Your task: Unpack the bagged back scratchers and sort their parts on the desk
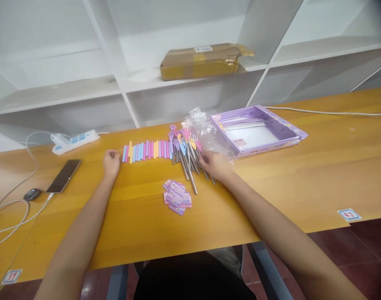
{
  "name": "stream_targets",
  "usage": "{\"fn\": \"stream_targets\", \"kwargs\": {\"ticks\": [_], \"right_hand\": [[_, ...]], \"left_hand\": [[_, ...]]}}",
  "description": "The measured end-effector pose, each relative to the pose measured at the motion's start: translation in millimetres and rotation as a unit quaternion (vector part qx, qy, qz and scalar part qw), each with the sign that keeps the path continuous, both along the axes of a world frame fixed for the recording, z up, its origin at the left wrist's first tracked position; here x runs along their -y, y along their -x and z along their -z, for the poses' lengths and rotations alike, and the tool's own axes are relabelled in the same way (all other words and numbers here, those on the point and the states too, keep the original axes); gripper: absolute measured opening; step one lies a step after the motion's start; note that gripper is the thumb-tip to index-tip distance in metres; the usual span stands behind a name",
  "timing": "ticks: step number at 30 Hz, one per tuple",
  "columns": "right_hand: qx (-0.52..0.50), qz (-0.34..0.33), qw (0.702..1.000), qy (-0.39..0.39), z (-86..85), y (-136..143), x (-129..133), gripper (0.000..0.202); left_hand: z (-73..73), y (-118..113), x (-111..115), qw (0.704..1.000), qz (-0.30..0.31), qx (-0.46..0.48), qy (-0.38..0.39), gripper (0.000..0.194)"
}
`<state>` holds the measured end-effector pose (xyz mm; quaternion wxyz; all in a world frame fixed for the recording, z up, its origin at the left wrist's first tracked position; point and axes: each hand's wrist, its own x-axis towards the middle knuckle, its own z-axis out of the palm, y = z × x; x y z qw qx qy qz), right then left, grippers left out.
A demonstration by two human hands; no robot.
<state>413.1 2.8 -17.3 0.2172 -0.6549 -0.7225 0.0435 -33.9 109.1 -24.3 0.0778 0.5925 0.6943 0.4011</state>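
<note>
My left hand (111,165) rests on the table with its fingers curled in and nothing visible in them. Just right of it lies a row of pastel plastic tubes (149,150), likely handle sleeves, in pink, yellow, blue and purple. Beyond the row is a heap of back scratchers (183,148) with coloured hand-shaped heads and metal rods. My right hand (216,165) is at the heap's right edge, its fingers pinched on a back scratcher there; the fingers partly hide it. Nearer to me lies a loose stack of small purple printed cards (177,197).
Clear plastic bags (209,135) lie behind the heap, against an open purple display box (284,139). At the left are a power strip (76,141), a phone (64,176) on a cable and a small black device (32,194). A taped carton (199,64) sits on the shelf.
</note>
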Motion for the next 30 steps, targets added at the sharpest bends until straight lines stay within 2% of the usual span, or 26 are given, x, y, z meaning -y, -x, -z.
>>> {"fn": "stream_targets", "kwargs": {"ticks": [4,7,11,16,19,23,30], "right_hand": [[-0.01,0.009,1.0,-0.009,4.5,-5.8,-2.0,0.028],[-0.013,0.017,1.0,-0.018,1.4,-11.9,-0.9,0.029],[-0.039,-0.052,0.997,-0.042,-5.4,-11.1,5.8,0.028],[-0.002,-0.1,0.994,-0.044,-5.4,21.0,16.2,0.038],[0.051,-0.113,0.992,-0.035,-1.9,42.6,19.4,0.029],[0.113,-0.101,0.988,-0.03,1.7,53.8,21.1,0.021],[0.145,-0.029,0.989,-0.004,0.6,49.1,23.3,0.022]], "left_hand": [[2.5,-0.8,-1.8,0.999,-0.024,-0.031,-0.012,0.014],[3.2,-3.2,-0.4,0.997,-0.011,-0.072,-0.01,0.008],[5.6,-4.7,-0.3,0.996,0.027,-0.09,-0.01,0.005],[8.5,-3.9,-1.7,0.997,0.025,-0.068,0.022,0.007],[10.0,-3.6,-1.6,0.997,0.022,-0.067,0.031,0.01],[11.3,-4.3,-1.3,0.997,0.008,-0.077,0.027,0.011],[10.3,-5.1,-0.6,0.997,0.005,-0.072,0.009,0.015]]}}
